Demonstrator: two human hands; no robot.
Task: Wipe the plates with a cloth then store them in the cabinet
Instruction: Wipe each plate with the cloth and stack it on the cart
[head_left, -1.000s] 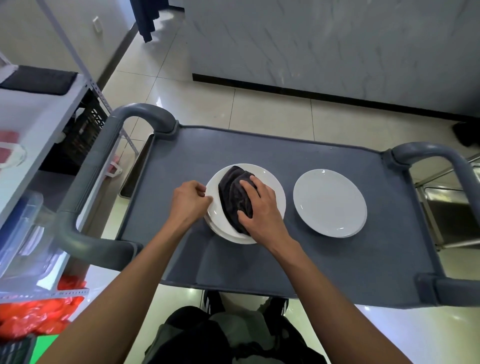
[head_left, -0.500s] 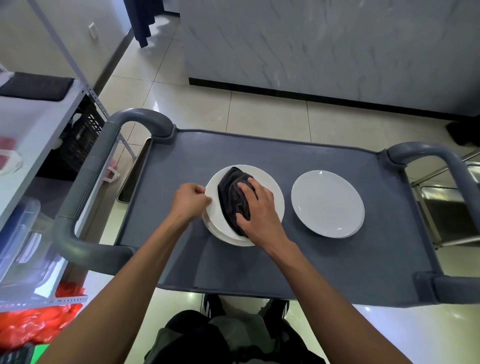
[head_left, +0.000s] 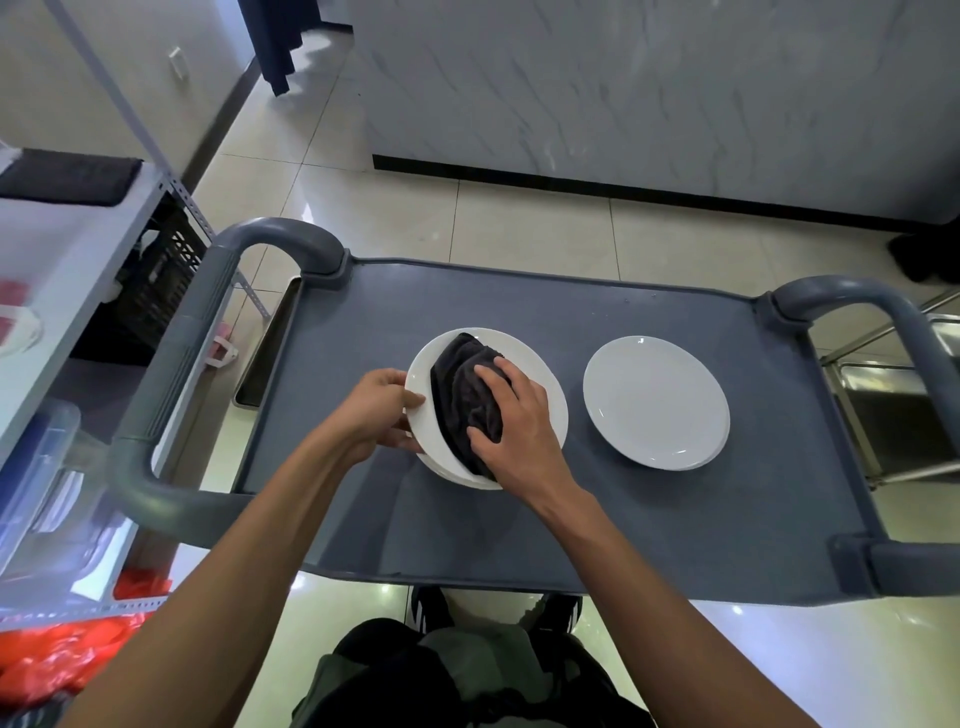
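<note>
A white plate (head_left: 540, 379) tops a small stack on the grey cart top (head_left: 675, 519), its left edge lifted a little off the plate below. My left hand (head_left: 376, 405) grips that left rim, thumb on top. A bunched dark cloth (head_left: 462, 395) lies on the plate, and my right hand (head_left: 514, 421) presses on it with fingers curled over the fabric. Another white plate (head_left: 655, 402) lies alone to the right on the cart.
Curved grey handles stand at the cart's left (head_left: 171, 364) and right (head_left: 878, 322) ends. A white shelf unit (head_left: 67, 249) with a dark mat and clear bins is at the left. A marble-faced counter (head_left: 649, 93) stands behind, and a metal rack (head_left: 898, 395) to the right.
My left hand went from a fist beside the stack to gripping the top plate's rim and tilting it up. The right hand with the cloth has shifted slightly on the plate.
</note>
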